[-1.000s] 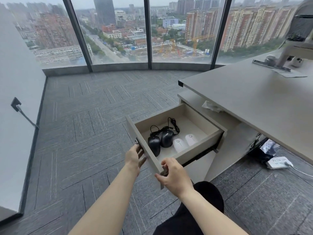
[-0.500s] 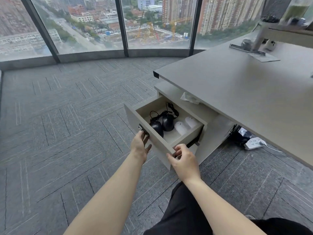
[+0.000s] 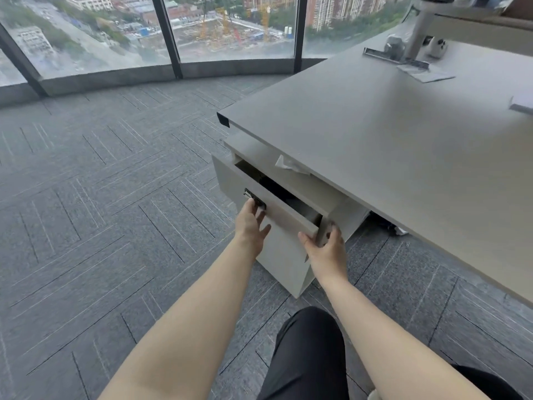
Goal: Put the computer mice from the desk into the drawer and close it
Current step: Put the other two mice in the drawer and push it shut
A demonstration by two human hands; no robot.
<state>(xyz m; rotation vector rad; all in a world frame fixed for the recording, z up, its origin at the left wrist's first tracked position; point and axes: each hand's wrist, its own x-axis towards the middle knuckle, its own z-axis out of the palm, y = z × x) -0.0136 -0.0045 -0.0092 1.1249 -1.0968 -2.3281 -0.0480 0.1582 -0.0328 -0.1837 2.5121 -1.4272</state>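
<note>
Now the drawer [image 3: 271,203] sits at twelve o'clock from both hands: left hand [image 3: 252,223] open-fingered against its front, right hand [image 3: 326,249] gripping its corner.

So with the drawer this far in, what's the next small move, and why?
Probably one last push until flush: the drawer front is ajar, a dark gap showing above it. The left hand rests open by the lock; the right hand wraps its right corner, so its fingers should slip clear first.
</note>
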